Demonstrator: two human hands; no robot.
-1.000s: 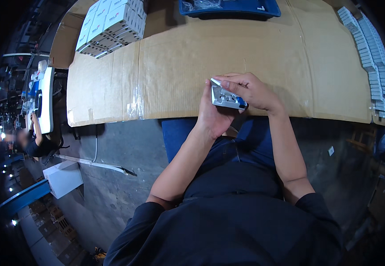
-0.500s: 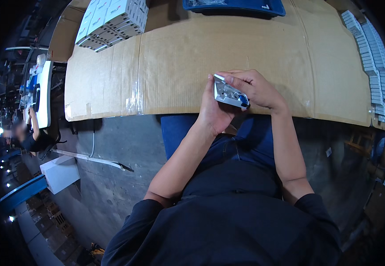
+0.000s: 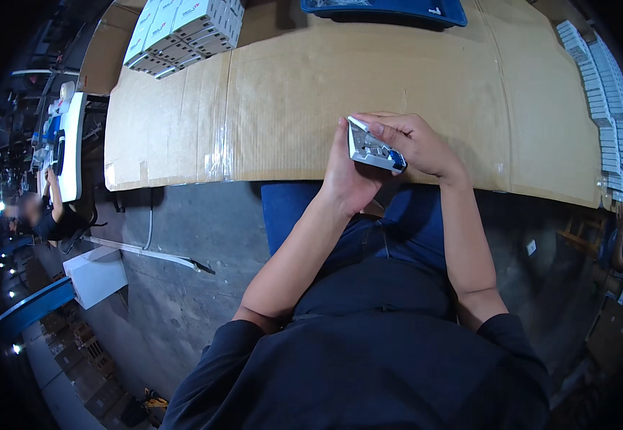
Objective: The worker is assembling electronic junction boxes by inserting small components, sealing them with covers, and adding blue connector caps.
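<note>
Just over the table's near edge I hold a small white box (image 3: 372,153) with a grey, shiny patterned face and a dark blue corner. Cupped under its left side is my left hand (image 3: 347,179), with the thumb up along its edge. From the right, my right hand (image 3: 424,147) closes over the far and right edges, its fingers bent and its thumb by the top rim. A thin white edge, perhaps a flap, stands up between the hands. What exactly lies inside the box is too small to make out.
The table (image 3: 311,93) is covered with brown cardboard. A stack of white boxes (image 3: 182,36) stands at the far left, a blue tray (image 3: 390,13) at the far middle. Rows of white boxes (image 3: 605,107) line the right edge. A person (image 3: 57,215) sits at a white table (image 3: 73,147) further left.
The white edge along the box's top has tilted, and less of the patterned face shows. Both hands keep their hold in nearly the same place.
</note>
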